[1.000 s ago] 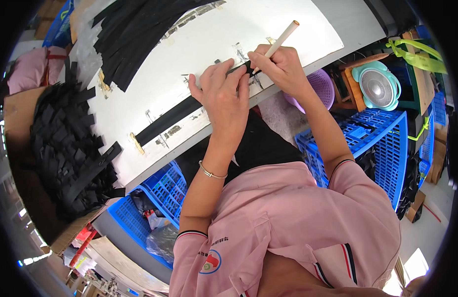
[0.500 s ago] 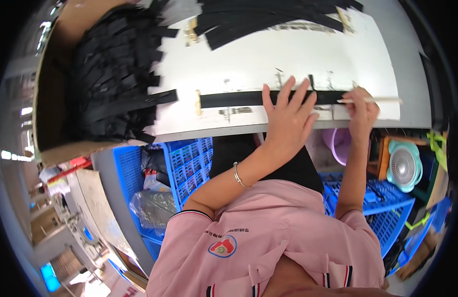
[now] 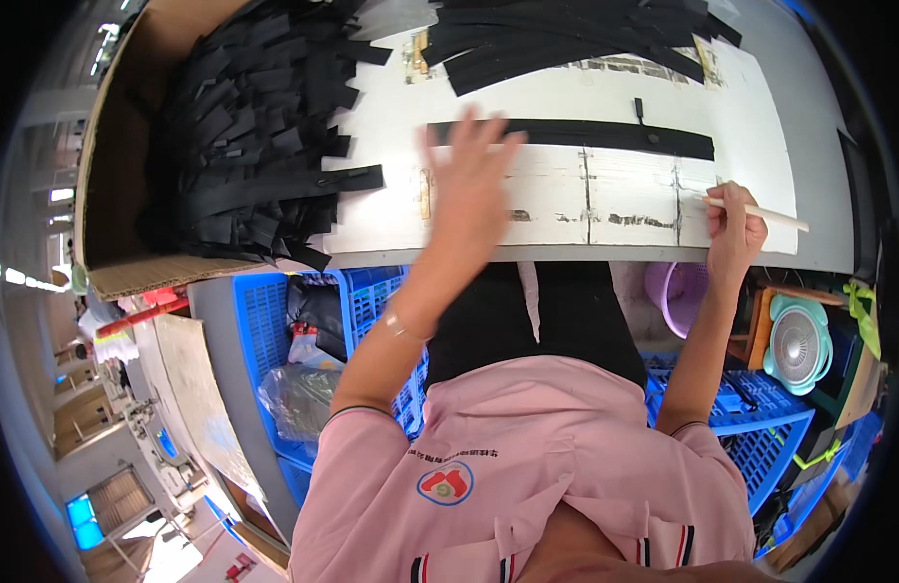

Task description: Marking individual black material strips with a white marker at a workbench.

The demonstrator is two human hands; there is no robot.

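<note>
A black zipper (image 3: 605, 136) lies nearly straight across the white board (image 3: 372, 126), its pull tab pointing away from me near the right end. My left hand (image 3: 469, 189) is over the zipper's left end with its fingers spread, and is smeared by motion; whether it touches the zipper I cannot tell. Between the fingers of my right hand (image 3: 736, 228) is a slim white pencil (image 3: 772, 215), held near the board's right side. Dark lines and worn marks run across the board between the zipper and me.
An open cardboard box (image 3: 119, 194) heaped with black zippers (image 3: 241, 126) stands at the left. More black zippers (image 3: 566, 44) lie at the board's far side. Below the table edge are blue crates (image 3: 260, 330), a purple basket (image 3: 678, 301) and a teal fan (image 3: 797, 345).
The zipper has shifted away from me, off the marked lines. My left hand has moved left along it, and my right hand with the pencil now sits slightly lower and further right.
</note>
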